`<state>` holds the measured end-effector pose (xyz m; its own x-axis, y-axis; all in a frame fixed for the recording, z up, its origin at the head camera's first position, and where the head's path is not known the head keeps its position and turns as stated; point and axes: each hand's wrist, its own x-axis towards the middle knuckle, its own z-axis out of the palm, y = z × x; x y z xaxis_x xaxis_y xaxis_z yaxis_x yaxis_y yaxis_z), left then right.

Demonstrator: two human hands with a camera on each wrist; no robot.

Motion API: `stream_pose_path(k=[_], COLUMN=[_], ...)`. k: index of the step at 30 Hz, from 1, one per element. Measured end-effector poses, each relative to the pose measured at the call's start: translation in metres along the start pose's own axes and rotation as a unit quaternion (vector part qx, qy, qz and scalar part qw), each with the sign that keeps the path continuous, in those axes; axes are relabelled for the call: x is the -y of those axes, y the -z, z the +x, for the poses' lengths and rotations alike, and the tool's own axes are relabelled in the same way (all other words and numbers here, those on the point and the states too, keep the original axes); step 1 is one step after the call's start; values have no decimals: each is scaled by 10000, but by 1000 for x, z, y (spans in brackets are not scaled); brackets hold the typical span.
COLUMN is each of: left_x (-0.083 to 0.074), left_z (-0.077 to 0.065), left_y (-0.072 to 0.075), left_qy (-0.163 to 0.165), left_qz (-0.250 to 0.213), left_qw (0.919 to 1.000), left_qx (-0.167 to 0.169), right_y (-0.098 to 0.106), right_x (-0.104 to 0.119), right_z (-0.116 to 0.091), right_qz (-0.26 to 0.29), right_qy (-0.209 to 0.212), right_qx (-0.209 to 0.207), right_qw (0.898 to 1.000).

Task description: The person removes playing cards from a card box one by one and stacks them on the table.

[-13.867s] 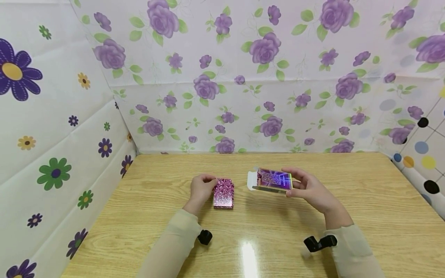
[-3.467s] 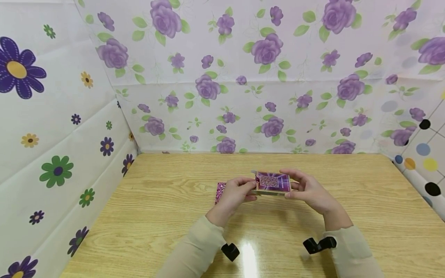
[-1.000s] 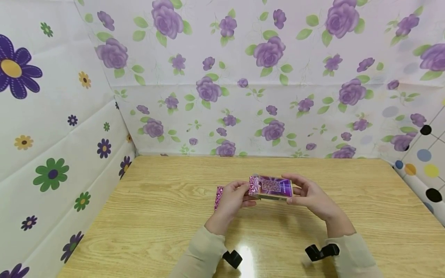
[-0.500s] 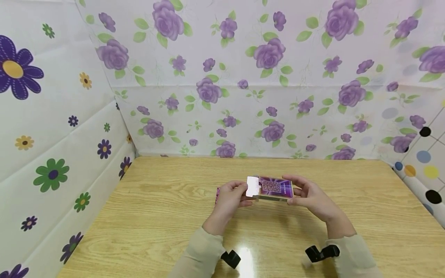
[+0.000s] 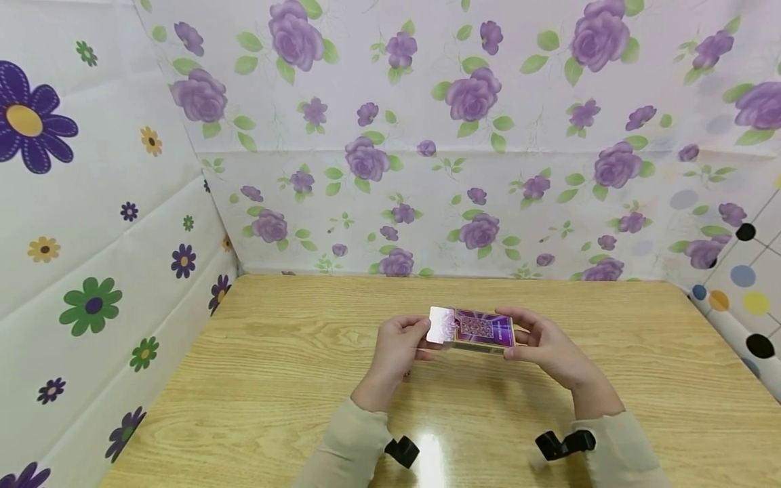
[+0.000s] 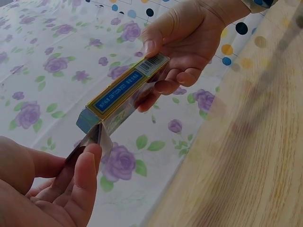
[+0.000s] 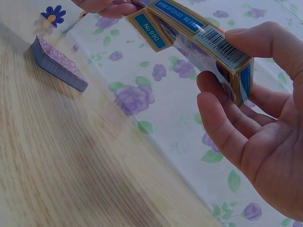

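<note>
My right hand holds a purple and gold playing card box by its right end, above the table. In the right wrist view the thumb lies on the box's barcode side and fingers curl beneath. At the box's open left end, my left hand pinches playing cards that stick partly out; glare whitens their face. How many cards it pinches I cannot tell. On the table lies a deck of cards with a pink patterned back, plain in the right wrist view but almost wholly hidden by my left hand in the head view.
The wood-grain table stretches out under both hands. A rose-patterned cloth hangs behind it, a flowered cloth on the left and a dotted one on the right. Black wrist cameras sit on both sleeves.
Earlier my left hand was at the deck on the table, then moved right to the box's mouth. Over the last second it has drawn slightly left, with the cards sticking out further.
</note>
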<state>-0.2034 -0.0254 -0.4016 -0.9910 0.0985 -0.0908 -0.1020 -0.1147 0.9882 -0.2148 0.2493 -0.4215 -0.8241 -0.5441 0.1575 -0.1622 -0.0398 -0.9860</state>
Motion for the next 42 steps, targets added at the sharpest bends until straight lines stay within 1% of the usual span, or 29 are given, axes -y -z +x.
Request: stream_pose_path(k=[6, 15, 22, 30, 36, 42], left_x=[-2, -6, -8, -9, -9, -9], left_z=[-1, -3, -3, 0, 3, 4], left_y=[2, 4, 6, 9, 13, 17], left_qy=[-87, -138, -71, -39, -73, -176], left_qz=[-16, -90, -122, -230, -254, -284], left_qw=[10000, 9997, 9999, 9997, 9995, 9991], left_qx=[27, 196, 38, -27, -150, -271], right_y=[0, 0, 0, 0, 1, 0], right_x=[0, 2, 3, 4, 4, 5], right_z=[0, -1, -2, -1, -2, -2], right_qz=[-17, -104, -117, -43, -27, -36], right_qy=[-2, -58, 5, 24, 44, 38], right_qx=[-23, -87, -62, -49, -47, -73], right_qw=[10000, 9999, 9999, 10000, 10000, 10000])
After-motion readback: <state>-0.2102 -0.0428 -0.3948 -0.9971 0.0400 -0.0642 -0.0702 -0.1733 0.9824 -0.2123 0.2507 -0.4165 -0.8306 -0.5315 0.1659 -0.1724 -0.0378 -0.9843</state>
